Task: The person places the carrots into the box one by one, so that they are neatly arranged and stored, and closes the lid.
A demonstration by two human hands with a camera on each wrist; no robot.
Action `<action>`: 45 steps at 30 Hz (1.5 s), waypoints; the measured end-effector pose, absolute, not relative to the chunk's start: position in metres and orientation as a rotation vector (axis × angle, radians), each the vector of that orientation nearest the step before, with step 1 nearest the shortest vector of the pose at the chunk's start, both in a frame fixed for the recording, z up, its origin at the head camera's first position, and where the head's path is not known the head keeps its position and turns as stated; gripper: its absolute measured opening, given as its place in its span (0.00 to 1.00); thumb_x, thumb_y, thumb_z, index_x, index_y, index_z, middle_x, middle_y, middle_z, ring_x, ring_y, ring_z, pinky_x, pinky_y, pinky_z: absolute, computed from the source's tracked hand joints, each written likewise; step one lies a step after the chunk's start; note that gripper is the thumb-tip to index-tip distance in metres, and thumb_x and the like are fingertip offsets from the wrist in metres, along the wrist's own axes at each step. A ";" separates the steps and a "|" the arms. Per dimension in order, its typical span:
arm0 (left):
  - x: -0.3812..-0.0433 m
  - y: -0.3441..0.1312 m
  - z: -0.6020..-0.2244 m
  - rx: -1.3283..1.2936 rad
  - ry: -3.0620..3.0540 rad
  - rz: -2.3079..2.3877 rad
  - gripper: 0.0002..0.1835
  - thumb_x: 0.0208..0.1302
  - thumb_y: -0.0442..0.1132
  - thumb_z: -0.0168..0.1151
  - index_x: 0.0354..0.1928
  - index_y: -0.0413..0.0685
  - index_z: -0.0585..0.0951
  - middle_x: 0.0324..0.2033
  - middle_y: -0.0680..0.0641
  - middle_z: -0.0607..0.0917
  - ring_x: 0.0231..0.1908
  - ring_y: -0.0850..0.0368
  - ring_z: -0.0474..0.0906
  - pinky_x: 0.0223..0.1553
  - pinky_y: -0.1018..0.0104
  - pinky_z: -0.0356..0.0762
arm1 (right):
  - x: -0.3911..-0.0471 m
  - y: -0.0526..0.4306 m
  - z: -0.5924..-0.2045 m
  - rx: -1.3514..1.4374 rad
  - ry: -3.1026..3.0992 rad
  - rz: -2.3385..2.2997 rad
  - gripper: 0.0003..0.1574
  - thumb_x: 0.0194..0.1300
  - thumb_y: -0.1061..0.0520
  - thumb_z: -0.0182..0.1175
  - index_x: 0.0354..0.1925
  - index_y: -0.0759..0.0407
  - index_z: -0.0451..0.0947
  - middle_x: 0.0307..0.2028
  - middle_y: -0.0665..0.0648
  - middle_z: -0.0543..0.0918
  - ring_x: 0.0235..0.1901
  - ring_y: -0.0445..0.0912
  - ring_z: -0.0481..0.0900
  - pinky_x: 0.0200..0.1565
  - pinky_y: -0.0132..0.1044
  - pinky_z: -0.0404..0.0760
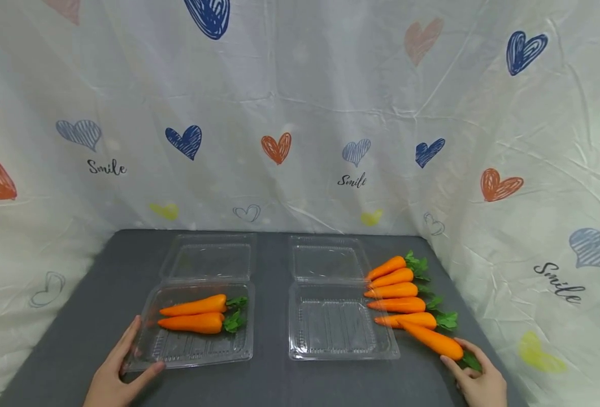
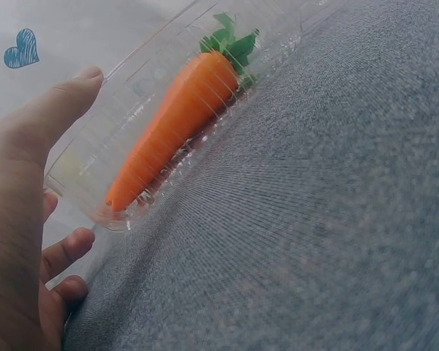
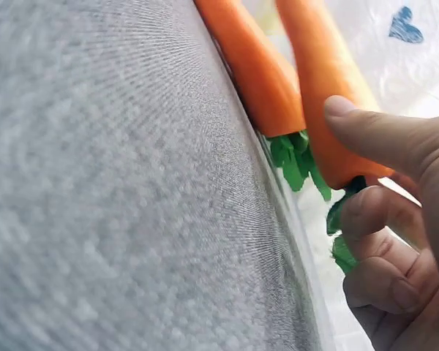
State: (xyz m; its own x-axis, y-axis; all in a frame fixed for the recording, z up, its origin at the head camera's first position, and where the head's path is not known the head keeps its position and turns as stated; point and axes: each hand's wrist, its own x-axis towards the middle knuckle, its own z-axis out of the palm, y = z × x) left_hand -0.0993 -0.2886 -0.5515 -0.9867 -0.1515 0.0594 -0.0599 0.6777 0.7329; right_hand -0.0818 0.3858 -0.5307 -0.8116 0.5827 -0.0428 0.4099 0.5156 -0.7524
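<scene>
The held carrot (image 1: pixel 432 341) is at the near right of the table (image 1: pixel 274 373), its leafy end pinched between the right hand's (image 1: pixel 480 379) thumb and fingers, its tip overlapping, in the head view, the nearest of five loose carrots (image 1: pixel 398 305) in a row beside the right clear box (image 1: pixel 335 330). The left hand (image 1: pixel 114 370), loose and spread, touches the near left corner of the left clear box (image 1: pixel 193 355), where two boxed carrots (image 1: pixel 193 324) lie, leaves to the right; a curtain (image 1: pixel 305 85) hangs at the far side

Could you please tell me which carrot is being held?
The frontmost carrot on the right: the right hand pinches it near its leaves, while no hand holds any of the other carrots.
</scene>
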 end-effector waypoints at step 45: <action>-0.098 -0.289 -0.544 0.206 -2.803 -1.301 0.61 0.64 0.60 0.76 0.86 0.72 0.41 0.85 0.40 0.46 0.73 0.19 0.57 0.58 0.21 0.65 | -0.170 0.015 -0.484 0.533 -2.539 1.606 0.28 0.61 0.50 0.80 0.57 0.57 0.87 0.49 0.55 0.91 0.14 0.27 0.61 0.17 0.23 0.63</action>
